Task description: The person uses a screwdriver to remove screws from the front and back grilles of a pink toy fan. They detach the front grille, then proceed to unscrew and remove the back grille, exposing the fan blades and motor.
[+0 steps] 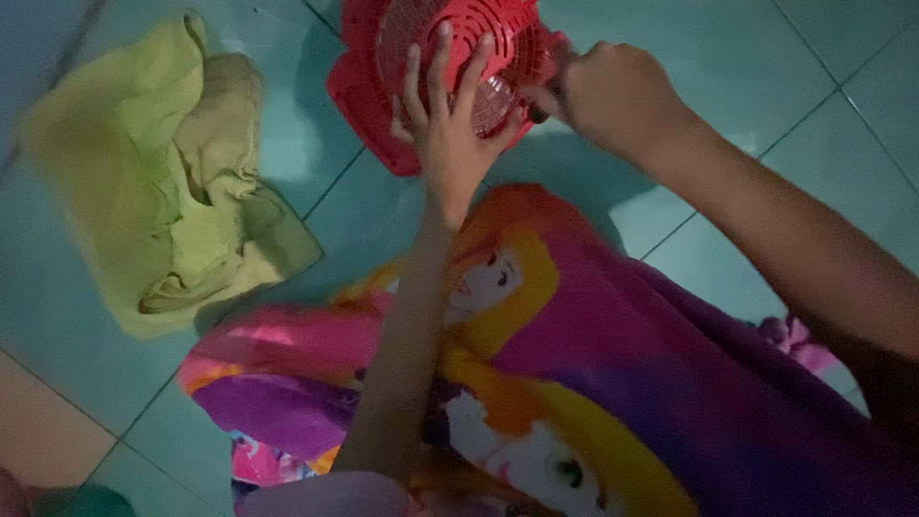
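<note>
A small red plastic fan (369,81) with a round grille stands on the tiled floor at the top middle of the view. My left hand (445,120) lies flat against the grille with its fingers spread. My right hand (613,96) is closed at the fan's right side, gripping something small and dark there; what it is I cannot tell. Both forearms reach over a bright cloth (622,383) printed with cartoon figures, purple, pink and orange.
A crumpled yellow-green cloth (163,182) lies on the pale blue floor tiles (766,67) to the left of the fan. A beige tile (43,421) shows at the lower left. The light is dim.
</note>
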